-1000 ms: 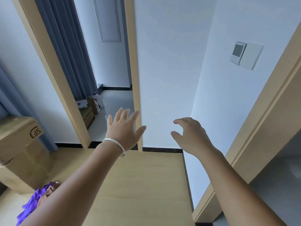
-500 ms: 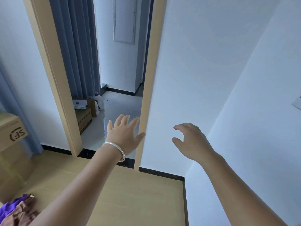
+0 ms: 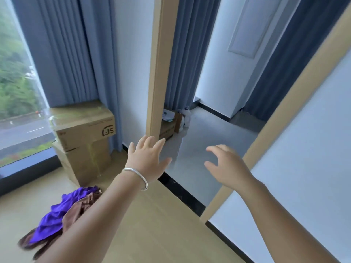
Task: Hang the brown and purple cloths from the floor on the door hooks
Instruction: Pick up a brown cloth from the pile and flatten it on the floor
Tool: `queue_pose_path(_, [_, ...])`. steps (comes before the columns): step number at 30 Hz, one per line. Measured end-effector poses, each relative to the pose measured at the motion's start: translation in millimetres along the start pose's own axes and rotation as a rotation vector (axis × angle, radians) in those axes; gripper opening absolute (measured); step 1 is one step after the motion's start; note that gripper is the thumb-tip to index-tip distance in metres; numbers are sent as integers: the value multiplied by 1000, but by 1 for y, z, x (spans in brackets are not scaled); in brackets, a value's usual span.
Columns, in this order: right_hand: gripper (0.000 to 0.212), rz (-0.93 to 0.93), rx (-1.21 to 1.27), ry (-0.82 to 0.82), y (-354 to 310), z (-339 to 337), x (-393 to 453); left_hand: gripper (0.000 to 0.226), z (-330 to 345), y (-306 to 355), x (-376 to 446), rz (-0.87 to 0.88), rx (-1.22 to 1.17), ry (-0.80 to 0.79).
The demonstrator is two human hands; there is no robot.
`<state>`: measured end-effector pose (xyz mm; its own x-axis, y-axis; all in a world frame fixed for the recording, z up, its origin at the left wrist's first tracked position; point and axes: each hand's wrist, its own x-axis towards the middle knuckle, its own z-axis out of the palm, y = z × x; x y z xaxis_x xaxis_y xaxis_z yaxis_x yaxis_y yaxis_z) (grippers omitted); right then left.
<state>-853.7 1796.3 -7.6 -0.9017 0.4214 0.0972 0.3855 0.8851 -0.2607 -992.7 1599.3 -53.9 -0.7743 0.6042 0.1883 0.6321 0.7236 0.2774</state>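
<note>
Two cloths are seen heaped together on the pale wood-look floor at the lower left: the purple cloth and the brown cloth, both soft and crumpled into folds. The heap's long axis is laid diagonally, from the lower left corner up toward the stacked cardboard boxes, and the purple cloth is draped partly over the brown one (their edges are tangled, so no clear outline of either can be made out). Neither cloth is touched. The left hand is held out in the air above the doorway threshold with its fingers straight and spread wide, nothing in it; a smooth silver bangle is worn on its wrist. The right hand is likewise extended and empty, its fingers loosely bent. On the side of the upper box a black logo is printed upside down and is read as "SF"; a small pale mark at the box's left end is too blurred to be read. Clear tape is stuck across the box top. A tan wooden door frame is set upright behind the left hand, and pleated blue-grey curtains are hung beside the window. Beyond the frame, a glossy grey tiled floor, another small carton and a white plastic bottle are visible.
</note>
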Motion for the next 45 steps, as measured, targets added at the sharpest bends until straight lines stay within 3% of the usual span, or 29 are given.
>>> queue_pose_path(9, [46,-427,57,-155,-88,70,142,67,-8,-108,17,-427,146,22])
queue_pose_path(17, [48,-747,83,-305,-128,109,230,66,-12,-137,24,-756,221,66])
queue_pose_path(22, [49,-903,65,-399,-157,151,256,67,9,-152,6,-930,214,-15])
queue_pose_path(28, [55,-1037,16,-554,-210,220,256,74,42,-192,-26,-1138,106,-70])
queue_pose_path(34, [61,-1068,-85,-691,-274,309,259,68,102,-266,-60,-1255,-6,-128])
queue_pose_path(45, [59,-1084,-267,-888,-357,500,280,62,230,-426,-94,-1312,-205,-312])
